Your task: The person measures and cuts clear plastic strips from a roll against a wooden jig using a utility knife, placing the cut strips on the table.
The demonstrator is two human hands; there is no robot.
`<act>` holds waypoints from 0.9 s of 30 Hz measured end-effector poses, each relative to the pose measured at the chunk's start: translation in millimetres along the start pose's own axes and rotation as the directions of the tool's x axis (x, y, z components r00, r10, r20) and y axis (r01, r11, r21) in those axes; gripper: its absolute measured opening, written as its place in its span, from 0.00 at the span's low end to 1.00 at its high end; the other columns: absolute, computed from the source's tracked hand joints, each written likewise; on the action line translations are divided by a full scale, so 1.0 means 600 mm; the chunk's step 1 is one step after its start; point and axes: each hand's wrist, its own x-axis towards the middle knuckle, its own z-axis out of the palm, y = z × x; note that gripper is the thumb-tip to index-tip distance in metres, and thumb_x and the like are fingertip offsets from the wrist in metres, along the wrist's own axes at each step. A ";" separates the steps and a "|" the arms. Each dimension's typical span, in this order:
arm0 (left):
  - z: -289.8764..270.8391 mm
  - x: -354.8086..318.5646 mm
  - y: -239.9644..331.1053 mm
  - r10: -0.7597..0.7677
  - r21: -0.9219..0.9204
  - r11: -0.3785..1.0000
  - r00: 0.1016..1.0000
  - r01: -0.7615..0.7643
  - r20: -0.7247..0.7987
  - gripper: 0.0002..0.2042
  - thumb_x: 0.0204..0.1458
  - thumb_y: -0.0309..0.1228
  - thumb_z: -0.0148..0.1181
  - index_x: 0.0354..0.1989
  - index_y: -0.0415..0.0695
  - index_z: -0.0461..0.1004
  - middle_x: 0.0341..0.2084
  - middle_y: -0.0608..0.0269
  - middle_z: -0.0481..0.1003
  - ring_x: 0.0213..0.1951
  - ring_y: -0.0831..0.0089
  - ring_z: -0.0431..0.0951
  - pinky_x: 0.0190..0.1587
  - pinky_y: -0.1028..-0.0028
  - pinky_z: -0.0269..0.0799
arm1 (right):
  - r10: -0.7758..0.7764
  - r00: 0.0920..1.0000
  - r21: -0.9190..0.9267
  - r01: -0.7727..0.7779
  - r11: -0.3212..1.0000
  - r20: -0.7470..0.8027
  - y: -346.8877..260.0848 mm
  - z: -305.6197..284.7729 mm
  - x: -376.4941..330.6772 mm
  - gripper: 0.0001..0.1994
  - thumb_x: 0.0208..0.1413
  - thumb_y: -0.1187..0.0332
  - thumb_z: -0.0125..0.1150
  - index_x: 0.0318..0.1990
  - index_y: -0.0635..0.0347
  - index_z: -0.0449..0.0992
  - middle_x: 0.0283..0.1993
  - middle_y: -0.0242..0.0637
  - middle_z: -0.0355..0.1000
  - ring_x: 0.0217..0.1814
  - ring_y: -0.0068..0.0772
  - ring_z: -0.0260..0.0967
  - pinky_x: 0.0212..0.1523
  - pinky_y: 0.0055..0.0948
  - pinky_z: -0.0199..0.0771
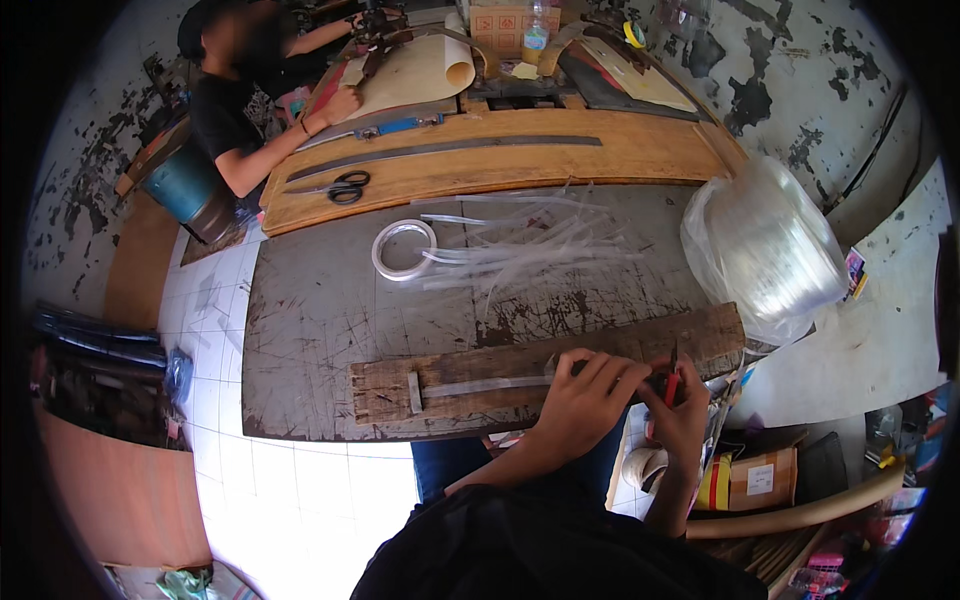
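Observation:
A weathered wooden board (455, 360) lies along the near edge of the grey table. Along it runs a clear plastic strip (485, 386), with a small metal piece (415, 393) standing at its left end. My left hand (590, 395) is closed over the strip's right part, fingers bent and together; its fingertips hide the strip's end. Close beside it, my right hand (682, 415) grips a red-handled tool (671, 386) with a dark, narrow tip pointing away from me. The tool's exact kind is hard to make out. Farther back is a loose pile of clear strips (540, 240).
A roll of silvery tape (376, 250) sits left of the pile. Black-handled scissors (347, 187) and a long metal ruler (450, 150) rest on the wooden bench beyond. A big plastic-wrapped clear roll (770, 250) stands at right. Another person (235, 120) works at far left.

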 end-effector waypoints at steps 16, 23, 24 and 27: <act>-0.094 -0.063 -0.034 -0.198 0.250 0.916 0.896 0.313 -0.397 0.17 0.41 0.20 0.63 0.42 0.45 0.69 0.43 0.59 0.71 0.46 0.65 0.69 0.51 0.60 0.57 | -0.324 0.944 0.362 0.284 0.888 0.055 -0.145 0.006 0.154 0.09 0.46 0.76 0.63 0.27 0.58 0.66 0.24 0.29 0.66 0.24 0.17 0.61 0.22 0.17 0.59; -0.115 -0.077 -0.059 -0.241 0.431 0.783 0.857 0.449 -0.455 0.09 0.42 0.24 0.61 0.33 0.52 0.75 0.44 0.64 0.69 0.44 0.67 0.68 0.52 0.60 0.55 | -0.249 0.893 -0.488 0.418 0.766 0.374 -0.056 0.024 0.330 0.13 0.42 0.70 0.65 0.34 0.60 0.68 0.28 0.36 0.66 0.28 0.31 0.65 0.29 0.29 0.64; -0.119 -0.080 -0.062 -0.243 0.428 0.784 0.857 0.450 -0.455 0.09 0.42 0.24 0.61 0.33 0.52 0.75 0.44 0.64 0.69 0.44 0.67 0.68 0.52 0.60 0.55 | -0.247 0.893 -0.491 0.418 0.765 0.375 -0.033 0.021 0.332 0.13 0.42 0.70 0.65 0.34 0.60 0.68 0.28 0.36 0.66 0.28 0.31 0.65 0.29 0.29 0.64; -0.121 -0.084 -0.068 -0.282 0.411 0.786 0.860 0.461 -0.426 0.09 0.43 0.25 0.61 0.33 0.52 0.74 0.42 0.65 0.69 0.44 0.68 0.68 0.52 0.59 0.55 | -0.134 0.805 -0.615 0.538 0.577 0.578 0.014 0.012 0.330 0.17 0.38 0.70 0.66 0.37 0.62 0.70 0.37 0.44 0.70 0.43 0.48 0.66 0.44 0.37 0.65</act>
